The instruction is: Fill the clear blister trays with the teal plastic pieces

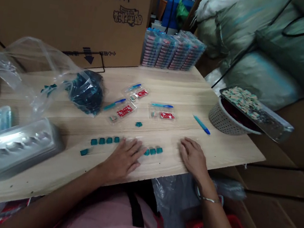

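My left hand [124, 159] lies flat with its fingers spread, covering part of a row of small teal squares. Several teal squares [105, 140] show to its left, in what looks like clear plastic, and a few others [153, 151] show to its right. One loose teal square [84, 152] sits nearer the table edge. My right hand [193, 157] rests on the table, fingers stretched out and close together, beside a faint clear plastic sheet or tray. Beyond the hands lie a small teal piece [138, 124] and a blue pen-like stick [201, 124].
Clear packs with red cards [167, 115] lie mid-table. A bag of teal pieces [87, 91] and stacked clear trays [16, 151] stand left. Stacked filled packs [172, 50] and a big carton [69, 15] are behind. A basket [222, 116] bears a metal tray [276, 126] at right.
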Demonstrator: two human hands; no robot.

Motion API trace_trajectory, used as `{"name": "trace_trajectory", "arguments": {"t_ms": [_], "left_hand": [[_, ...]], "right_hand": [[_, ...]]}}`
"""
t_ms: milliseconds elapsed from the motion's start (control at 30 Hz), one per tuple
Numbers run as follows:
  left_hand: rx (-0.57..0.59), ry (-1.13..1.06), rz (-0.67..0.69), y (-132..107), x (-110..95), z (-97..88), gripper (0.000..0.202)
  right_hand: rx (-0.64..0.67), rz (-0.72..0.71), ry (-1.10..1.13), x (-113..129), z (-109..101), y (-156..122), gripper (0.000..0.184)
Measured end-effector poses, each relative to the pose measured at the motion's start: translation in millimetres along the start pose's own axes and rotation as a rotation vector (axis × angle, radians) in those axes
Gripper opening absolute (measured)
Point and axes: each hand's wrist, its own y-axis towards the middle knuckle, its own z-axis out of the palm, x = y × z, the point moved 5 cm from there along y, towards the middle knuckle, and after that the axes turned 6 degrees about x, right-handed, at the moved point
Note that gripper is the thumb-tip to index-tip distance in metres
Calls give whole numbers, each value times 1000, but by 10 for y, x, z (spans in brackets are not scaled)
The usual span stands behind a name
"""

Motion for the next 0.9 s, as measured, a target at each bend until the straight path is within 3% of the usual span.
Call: {"name": "trace_trajectory", "arguments": {"t_ms": [133, 200, 333, 467, 533, 633, 767, 900], "left_hand": [[11, -57, -15, 233, 191, -191, 50], [0, -117, -101, 414, 336, -319, 40], [9, -170, -375, 908, 724, -412, 24], [12, -192, -450, 1196, 955, -439, 26], [-22, -208, -469, 1104, 953, -503, 31], [-76, -234, -448, 683, 768, -552, 33], [-57, -419, -311, 90, 392, -345, 26], [-184, -510, -393, -62, 404, -269, 26]], "right_hand": [[-121, -85, 83, -31, -31, -215, 28], [-136, -104, 118, 58, -47, -302, 23], [-123, -143, 164, 405, -56, -460, 17], [-92, -202, 190, 759, -55, -622, 12], [-88, -223, 205, 878, -74, -697, 11], [-57, -271, 232, 1046, -87, -776, 10], [19, -322, 275, 1356, 33, -744, 15], [35, -257, 227, 1651, 247, -502, 23]]}}
